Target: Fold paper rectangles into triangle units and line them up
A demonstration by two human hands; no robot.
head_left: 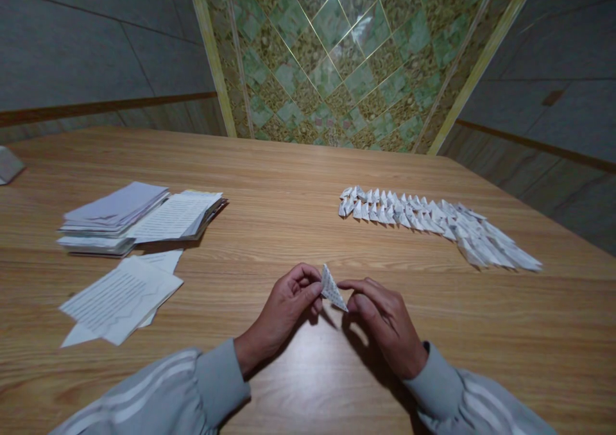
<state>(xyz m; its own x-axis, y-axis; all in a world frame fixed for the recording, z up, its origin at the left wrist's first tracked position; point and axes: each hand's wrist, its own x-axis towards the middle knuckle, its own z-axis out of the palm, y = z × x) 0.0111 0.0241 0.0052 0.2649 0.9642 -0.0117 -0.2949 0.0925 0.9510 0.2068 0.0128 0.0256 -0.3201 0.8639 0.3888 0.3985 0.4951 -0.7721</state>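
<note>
A small folded paper triangle (332,289), printed with dark marks, is held a little above the wooden table in front of me. My left hand (294,294) pinches its left edge between thumb and fingers, the other fingers curled behind. On the opposite side, my right hand (380,313) has its index fingertip at the slanted edge and its thumb at the lower right corner. Both hands are closed on the one triangle, whose shadow falls on the tabletop below.
Two rows of folded paper triangles (399,210) stand at the right, fanning out into longer pieces (498,239). Stacked papers (115,210) and printed sheets (178,215) lie at the left, with loose sheets (122,297) nearer me. A whitish block (8,165) sits at the table's (269,191) far left.
</note>
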